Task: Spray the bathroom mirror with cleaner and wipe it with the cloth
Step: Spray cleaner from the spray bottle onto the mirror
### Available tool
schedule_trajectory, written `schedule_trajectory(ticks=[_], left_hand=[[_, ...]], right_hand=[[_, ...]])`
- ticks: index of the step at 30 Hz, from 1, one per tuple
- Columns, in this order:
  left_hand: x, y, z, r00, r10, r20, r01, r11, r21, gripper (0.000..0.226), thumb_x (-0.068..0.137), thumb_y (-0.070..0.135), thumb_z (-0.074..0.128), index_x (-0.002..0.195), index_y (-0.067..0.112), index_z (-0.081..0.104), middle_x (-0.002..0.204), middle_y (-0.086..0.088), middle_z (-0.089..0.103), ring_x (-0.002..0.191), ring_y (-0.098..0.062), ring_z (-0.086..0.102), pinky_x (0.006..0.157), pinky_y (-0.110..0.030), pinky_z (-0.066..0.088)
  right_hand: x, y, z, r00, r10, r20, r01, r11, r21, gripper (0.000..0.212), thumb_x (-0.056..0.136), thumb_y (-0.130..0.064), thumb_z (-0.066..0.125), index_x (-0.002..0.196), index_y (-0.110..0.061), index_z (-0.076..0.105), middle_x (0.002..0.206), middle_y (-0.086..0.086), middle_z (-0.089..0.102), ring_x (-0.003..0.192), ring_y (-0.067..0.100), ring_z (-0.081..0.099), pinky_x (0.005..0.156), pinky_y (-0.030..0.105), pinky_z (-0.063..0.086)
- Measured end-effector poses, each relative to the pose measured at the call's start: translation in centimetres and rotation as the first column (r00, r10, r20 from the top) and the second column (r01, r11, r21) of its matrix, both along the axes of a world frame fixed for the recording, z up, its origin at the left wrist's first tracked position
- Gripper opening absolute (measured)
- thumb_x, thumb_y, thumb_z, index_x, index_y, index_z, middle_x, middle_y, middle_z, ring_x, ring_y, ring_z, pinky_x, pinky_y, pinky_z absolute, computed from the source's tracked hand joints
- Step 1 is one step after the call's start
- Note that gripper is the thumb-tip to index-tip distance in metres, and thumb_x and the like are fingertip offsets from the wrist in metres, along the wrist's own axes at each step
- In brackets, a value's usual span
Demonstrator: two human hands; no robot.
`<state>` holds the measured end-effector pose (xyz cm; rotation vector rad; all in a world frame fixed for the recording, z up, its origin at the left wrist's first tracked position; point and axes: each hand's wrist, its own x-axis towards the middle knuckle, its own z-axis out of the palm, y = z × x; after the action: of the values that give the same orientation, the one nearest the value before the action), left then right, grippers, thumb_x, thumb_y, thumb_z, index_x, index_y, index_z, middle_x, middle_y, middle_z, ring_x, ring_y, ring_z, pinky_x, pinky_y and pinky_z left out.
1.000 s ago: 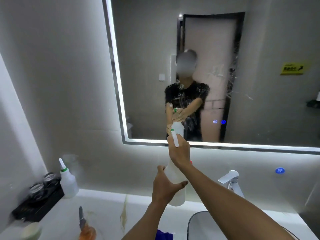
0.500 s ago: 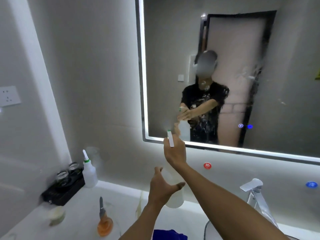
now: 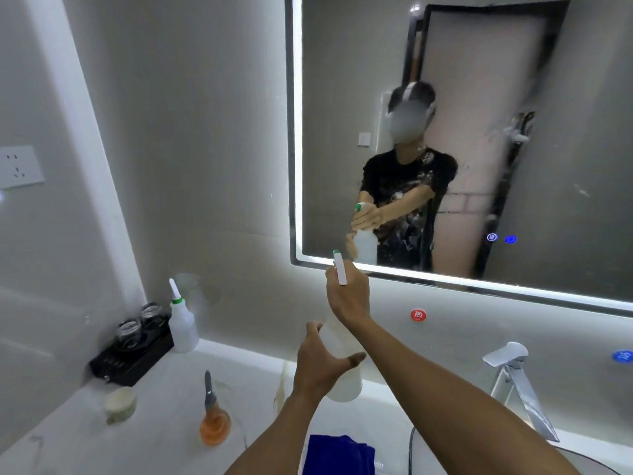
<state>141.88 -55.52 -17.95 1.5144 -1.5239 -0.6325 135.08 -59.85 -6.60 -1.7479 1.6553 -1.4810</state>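
Since half a second ago my view has swung a little further left, so the wall socket [image 3: 21, 166] sits fuller in frame, while my grip on the spray bottle [image 3: 342, 366] looks unchanged. I have my left hand [image 3: 320, 365] curled around the bottle's white body from below, and my right hand [image 3: 348, 298] wrapped over its neck and trigger head, the white nozzle pointing up toward the lower left corner of the mirror [image 3: 479, 132]. I hold the bottle in the air over the white counter [image 3: 68, 437], just below the mirror's lit edge. A blue cloth [image 3: 337, 454] lies on the counter beside the basin, under my forearms. The faucet [image 3: 517, 382] stands to the right.
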Motion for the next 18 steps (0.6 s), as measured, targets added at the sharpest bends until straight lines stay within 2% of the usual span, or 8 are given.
schedule_trajectory(ticks=[3, 7, 11, 15, 18], left_hand=[[0.5, -0.1, -0.3, 1.0, 0.004, -0.002, -0.004, 1.0, -0.015, 0.095, 0.053, 0.071, 0.079, 0.127, 0.027, 0.038, 0.12, 0.006, 0.058, 0.099, -0.016, 0.059, 0.084, -0.02, 0.051], [1.8, 0.0, -0.8, 0.999, 0.023, -0.03, -0.024, 0.999, -0.037, 0.092, 0.058, 0.06, 0.086, 0.129, 0.024, 0.04, 0.121, 0.003, 0.059, 0.1, -0.015, 0.058, 0.085, -0.024, 0.052], [4.0, 0.1, -1.8, 0.998, 0.043, -0.049, -0.044, 0.999, -0.022, 0.092, 0.061, 0.053, 0.088, 0.131, 0.021, 0.039, 0.122, 0.002, 0.058, 0.1, -0.013, 0.056, 0.082, -0.018, 0.047], [6.7, -0.1, -3.8, 0.998, 0.052, -0.036, -0.051, 0.998, 0.038, 0.09, 0.062, 0.05, 0.089, 0.13, 0.022, 0.038, 0.119, 0.003, 0.06, 0.097, -0.013, 0.059, 0.075, -0.009, 0.046], [8.6, -0.6, -6.3, 0.999, 0.048, -0.019, -0.046, 0.992, 0.114, 0.09, 0.06, 0.045, 0.092, 0.128, 0.022, 0.038, 0.116, 0.002, 0.062, 0.097, -0.016, 0.062, 0.075, -0.019, 0.054]], right_hand=[[0.5, 0.3, -0.2, 0.998, 0.033, 0.045, -0.032, 0.999, -0.028, 0.024, 0.102, -0.021, 0.048, 0.081, -0.011, 0.056, 0.066, -0.001, 0.054, 0.061, 0.014, 0.054, 0.057, 0.028, 0.047], [1.7, 0.6, -0.7, 0.995, 0.065, 0.081, -0.062, 0.997, -0.04, 0.025, 0.1, -0.024, 0.05, 0.085, -0.006, 0.057, 0.068, 0.004, 0.058, 0.061, 0.017, 0.056, 0.058, 0.035, 0.049], [3.4, 1.1, -2.2, 0.987, 0.155, 0.038, -0.154, 0.987, -0.036, 0.018, 0.099, -0.023, 0.054, 0.093, -0.006, 0.056, 0.073, 0.006, 0.059, 0.058, 0.011, 0.052, 0.05, 0.013, 0.039], [5.2, 0.8, -5.5, 0.982, 0.186, 0.001, -0.186, 0.982, -0.034, 0.019, 0.099, -0.026, 0.055, 0.103, -0.008, 0.056, 0.085, 0.007, 0.062, 0.072, 0.02, 0.06, 0.063, 0.027, 0.049], [6.8, 0.5, -8.4, 0.987, 0.156, 0.023, -0.156, 0.988, -0.019, 0.019, 0.1, -0.027, 0.053, 0.105, -0.009, 0.056, 0.087, 0.004, 0.06, 0.072, 0.017, 0.059, 0.065, 0.026, 0.049]])
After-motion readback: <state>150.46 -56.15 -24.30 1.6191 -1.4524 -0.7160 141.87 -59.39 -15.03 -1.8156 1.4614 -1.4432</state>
